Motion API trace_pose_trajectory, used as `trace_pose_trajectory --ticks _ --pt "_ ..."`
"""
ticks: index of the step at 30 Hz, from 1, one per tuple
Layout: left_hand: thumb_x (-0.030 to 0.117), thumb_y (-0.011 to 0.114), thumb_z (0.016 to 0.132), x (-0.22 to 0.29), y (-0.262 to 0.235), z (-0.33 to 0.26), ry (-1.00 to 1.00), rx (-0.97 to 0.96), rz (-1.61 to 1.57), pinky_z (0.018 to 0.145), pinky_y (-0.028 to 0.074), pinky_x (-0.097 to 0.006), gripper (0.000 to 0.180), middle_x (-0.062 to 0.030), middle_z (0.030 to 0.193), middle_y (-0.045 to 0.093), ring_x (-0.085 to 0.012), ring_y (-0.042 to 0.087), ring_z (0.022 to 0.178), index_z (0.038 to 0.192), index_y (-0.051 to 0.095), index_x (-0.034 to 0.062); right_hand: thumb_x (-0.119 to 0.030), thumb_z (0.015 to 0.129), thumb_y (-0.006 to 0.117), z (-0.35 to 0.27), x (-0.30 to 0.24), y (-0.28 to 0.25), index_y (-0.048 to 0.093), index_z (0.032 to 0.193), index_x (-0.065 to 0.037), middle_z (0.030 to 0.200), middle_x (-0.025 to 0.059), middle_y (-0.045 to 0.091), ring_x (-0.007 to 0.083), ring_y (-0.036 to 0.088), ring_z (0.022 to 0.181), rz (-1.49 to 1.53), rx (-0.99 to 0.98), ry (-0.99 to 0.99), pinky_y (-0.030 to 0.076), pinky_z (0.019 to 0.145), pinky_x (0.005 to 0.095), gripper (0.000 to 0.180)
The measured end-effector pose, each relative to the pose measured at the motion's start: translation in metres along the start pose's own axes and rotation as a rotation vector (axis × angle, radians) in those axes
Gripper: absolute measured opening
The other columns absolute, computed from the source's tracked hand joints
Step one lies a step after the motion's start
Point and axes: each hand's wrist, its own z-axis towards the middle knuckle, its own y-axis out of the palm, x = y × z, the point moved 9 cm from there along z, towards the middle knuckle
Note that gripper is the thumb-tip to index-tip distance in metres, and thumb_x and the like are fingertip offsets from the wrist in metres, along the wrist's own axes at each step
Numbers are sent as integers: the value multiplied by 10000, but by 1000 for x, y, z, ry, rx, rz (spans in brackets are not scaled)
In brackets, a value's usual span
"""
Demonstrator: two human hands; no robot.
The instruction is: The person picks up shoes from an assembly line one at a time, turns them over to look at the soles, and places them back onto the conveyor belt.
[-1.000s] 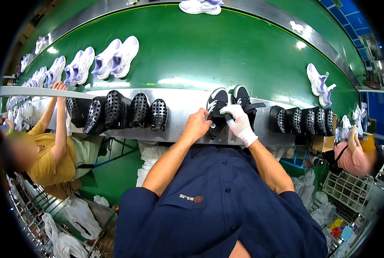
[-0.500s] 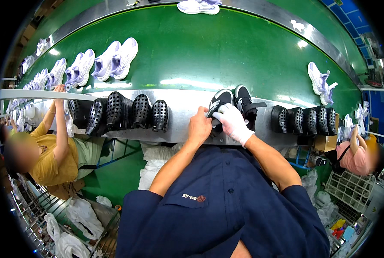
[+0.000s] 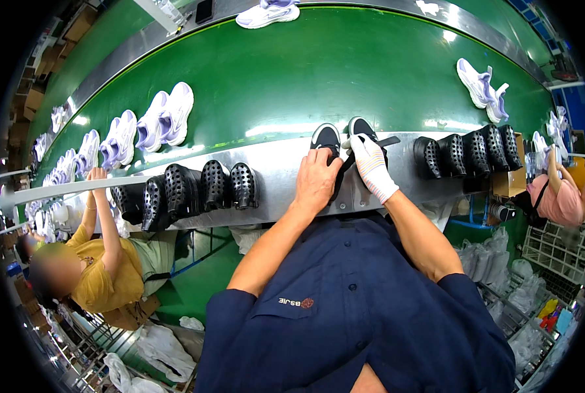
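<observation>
Two black shoes (image 3: 342, 136) side by side on the steel surface (image 3: 276, 171) at 12 o'clock. Left hand (image 3: 316, 181), bare, resting curled on the left shoe's heel. Right hand (image 3: 370, 160) (white glove) closed on a black strap (image 3: 387, 141). Black lasts (image 3: 197, 190) at 10 o'clock, lilac sneakers (image 3: 165, 118) beyond on the green belt (image 3: 319, 72).

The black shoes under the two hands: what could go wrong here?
The black shoes rest on a narrow metal ledge beside the green conveyor belt; they may slip off. The gloved right hand and bare left hand crowd together, so the dark strip may catch a finger.
</observation>
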Motion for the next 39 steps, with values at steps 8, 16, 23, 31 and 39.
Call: trace_pose_trajectory --ticks 8,16,23,31,39 --pt "120 639 761 19 23 -14 308 -169 153 833 460 -392 93 -75 1047 592 -275 557 975 838 655 71 -351 1016 519 -1 20 1 700 953 -6 904 94 704 157 642 754 236 30 287 535 619 294 395" --pt "241 745 848 -40 19 -68 -751 -248 -211 962 497 -493 593 -230 1162 645 -457 615 1061 1350 544 -3 -61 909 695 -8 -13 9 667 1042 8 944 65 693 139 664 902 374 -345 166 561 820 289 152" --pt "187 716 856 -76 93 -124 -1402 -385 -930 540 602 -424 491 -138 1076 709 -260 713 905 1319 596 79 -49 891 714 -18 -54 11 703 1006 1 1022 59 731 131 654 943 -118 -670 -82 521 894 297 126" --pt "-57 610 792 -86 8 -105 -967 -78 -658 901 522 -372 587 -134 1113 672 -322 633 1042 1347 600 134 -58 882 766 -57 -80 4 731 984 -15 879 47 714 122 658 755 -42 -752 -45 534 667 284 116" --pt "-121 570 654 -53 -67 -51 -428 -57 -223 1049 461 -453 693 -196 1256 524 -415 521 1189 1297 632 131 -114 893 735 -73 -119 22 722 1012 -26 925 137 713 346 680 864 -223 -791 -412 543 795 380 149"
